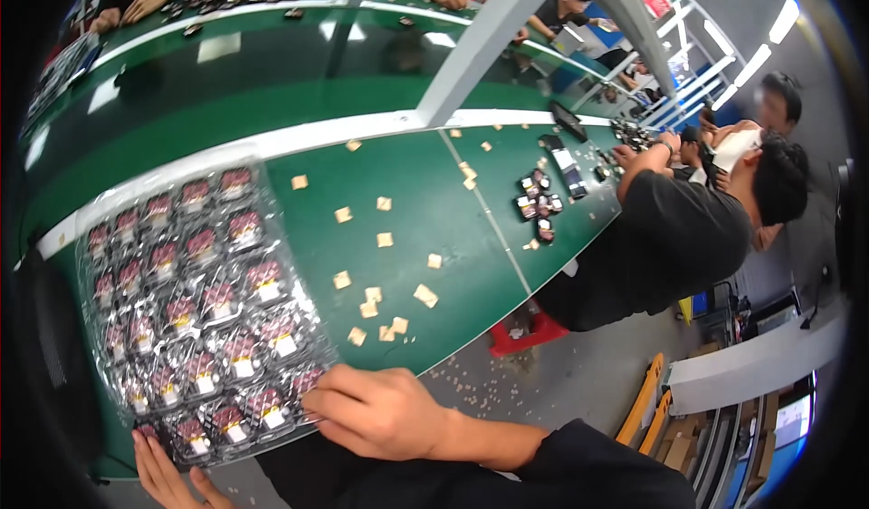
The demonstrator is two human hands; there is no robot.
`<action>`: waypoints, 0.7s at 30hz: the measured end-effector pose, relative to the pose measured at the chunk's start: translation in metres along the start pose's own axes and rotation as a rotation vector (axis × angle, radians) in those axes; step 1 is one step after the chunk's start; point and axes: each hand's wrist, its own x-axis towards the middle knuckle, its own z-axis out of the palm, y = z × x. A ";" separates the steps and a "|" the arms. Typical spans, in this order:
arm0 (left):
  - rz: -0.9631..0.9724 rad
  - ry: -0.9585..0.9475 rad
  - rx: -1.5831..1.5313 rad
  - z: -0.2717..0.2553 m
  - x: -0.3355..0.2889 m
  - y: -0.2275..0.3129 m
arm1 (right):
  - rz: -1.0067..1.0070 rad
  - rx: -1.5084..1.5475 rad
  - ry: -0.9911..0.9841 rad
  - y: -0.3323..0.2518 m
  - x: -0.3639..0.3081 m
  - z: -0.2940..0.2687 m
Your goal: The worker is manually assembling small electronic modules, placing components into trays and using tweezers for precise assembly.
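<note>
Near edge of bench: left hand (167, 473) at the near left corner of the clear plastic tray (284, 237), fingers extended along the rim; whether that grip bears weight, cannot tell. Right hand (376, 414) at the near right corner, grip narrow, fingers curled over the rim; thumb hidden.

Tray lies at the bench's left end, along the near edge, its pockets carrying small dark parts (204, 246) in rows.

Handling, my judgement: thin plastic probably flexes, so keep both corners level, fingers on the rim and off the parts; a tilt could unseat them.

Labels: white and yellow patches on the parts; any lettering too small to read.

Beyond, right of the tray: tan squares (425, 295) scattered over the green bench (462, 323). Farther toward the right end, a loose cluster of dark pieces (540, 203), just beside a black-and-white strip (568, 167). Then a co-worker (652, 228) in black, leaning over the bench, red stool (528, 332) near.
</note>
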 end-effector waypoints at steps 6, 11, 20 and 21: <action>-0.051 0.029 -0.043 -0.007 0.004 0.007 | -0.046 0.030 0.124 0.005 -0.001 -0.021; -0.214 0.047 -0.029 -0.001 -0.011 0.014 | 0.352 -0.404 0.522 0.073 -0.014 -0.080; -0.033 0.330 -0.315 0.003 -0.023 0.024 | 0.867 -0.810 0.534 0.160 -0.063 -0.147; -0.003 0.311 -0.361 0.003 -0.023 0.024 | 0.828 -0.773 0.585 0.158 -0.061 -0.145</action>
